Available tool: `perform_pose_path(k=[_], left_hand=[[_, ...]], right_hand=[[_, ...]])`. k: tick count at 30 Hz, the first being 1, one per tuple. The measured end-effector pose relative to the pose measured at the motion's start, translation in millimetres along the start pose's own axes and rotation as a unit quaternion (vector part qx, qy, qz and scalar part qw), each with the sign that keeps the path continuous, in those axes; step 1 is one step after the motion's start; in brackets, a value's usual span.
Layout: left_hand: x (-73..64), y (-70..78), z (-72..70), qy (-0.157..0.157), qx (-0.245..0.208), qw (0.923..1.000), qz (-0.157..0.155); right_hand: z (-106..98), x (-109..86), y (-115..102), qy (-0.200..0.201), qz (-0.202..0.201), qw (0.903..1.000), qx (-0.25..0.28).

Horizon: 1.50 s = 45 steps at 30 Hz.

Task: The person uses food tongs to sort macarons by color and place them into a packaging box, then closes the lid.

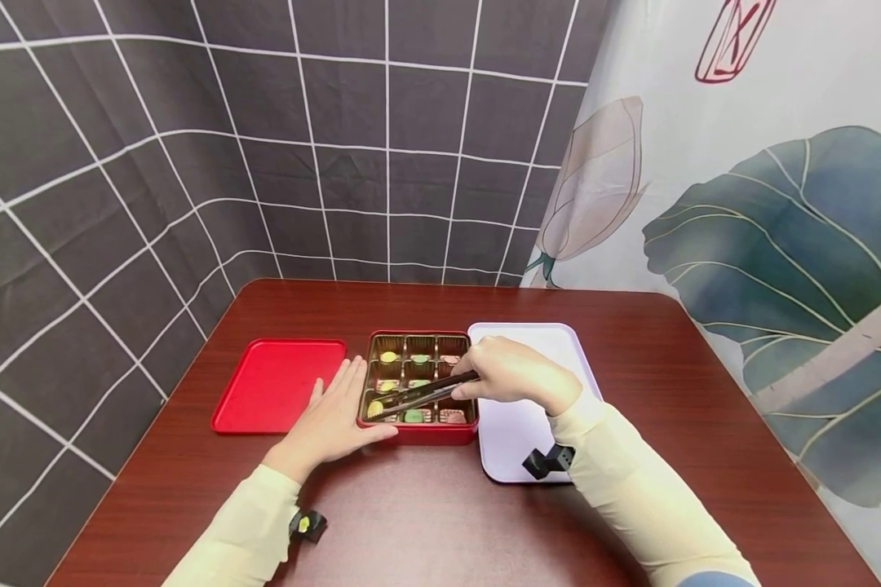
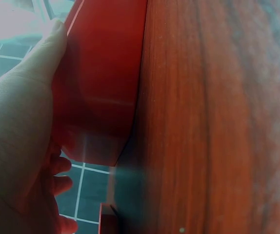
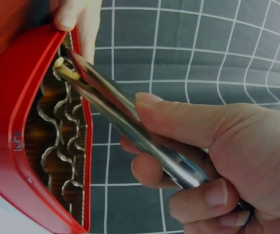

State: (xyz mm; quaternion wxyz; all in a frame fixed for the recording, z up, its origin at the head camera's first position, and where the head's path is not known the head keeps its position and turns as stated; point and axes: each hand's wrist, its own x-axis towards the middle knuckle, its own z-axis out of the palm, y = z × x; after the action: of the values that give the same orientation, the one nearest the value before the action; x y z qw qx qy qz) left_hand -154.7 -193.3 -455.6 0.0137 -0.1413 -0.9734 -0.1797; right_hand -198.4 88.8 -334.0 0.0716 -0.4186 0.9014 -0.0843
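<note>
A red box (image 1: 426, 435) with a divided, gold-coloured insert stands mid-table, small pastel pieces in its compartments. My left hand (image 1: 332, 416) lies along the box's left side, fingers straight and thumb out at the front corner. In the left wrist view that thumb (image 2: 50, 53) touches the red wall. My right hand (image 1: 510, 371) grips metal tongs (image 3: 145, 144) from the right, slanting down into the box. Their tips reach the near-left compartment, at a small round yellow piece (image 3: 67, 71). Green (image 1: 414, 416) and pink (image 1: 452, 417) pieces sit in the same near row.
Left of the box lies a flat red lid (image 1: 279, 387) on the brown table (image 1: 382, 522). A white tray (image 1: 502, 444) lies right of the box, under my right forearm. Dark gridded cloth (image 1: 345, 179) hangs behind the table.
</note>
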Motion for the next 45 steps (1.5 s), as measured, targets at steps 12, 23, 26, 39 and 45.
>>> perform_pose_path(k=[12,23,26,39,45], left_hand=[[-0.9,3.1,-4.3,-0.001,0.000,1.0000,-0.001],[-3.3,2.2,-1.1,-0.004,0.006,1.0000,-0.003],[-2.9,2.5,-1.2,-0.003,0.006,1.0000,-0.005],[-1.1,2.8,-1.5,-0.007,0.006,0.9999,-0.008],[-0.4,2.8,-4.0,-0.013,0.003,0.9999,-0.008]], right_hand=[[-10.7,6.9,-10.3,-0.020,0.000,0.9995,-0.024],[-5.1,-4.1,-0.8,-0.007,0.003,1.0000,-0.002],[-4.0,-9.7,3.9,0.003,0.003,1.0000,0.006],[-5.1,-61.8,45.0,0.113,0.006,0.9925,0.047],[-2.4,-99.9,67.8,0.180,0.082,0.9769,0.081]])
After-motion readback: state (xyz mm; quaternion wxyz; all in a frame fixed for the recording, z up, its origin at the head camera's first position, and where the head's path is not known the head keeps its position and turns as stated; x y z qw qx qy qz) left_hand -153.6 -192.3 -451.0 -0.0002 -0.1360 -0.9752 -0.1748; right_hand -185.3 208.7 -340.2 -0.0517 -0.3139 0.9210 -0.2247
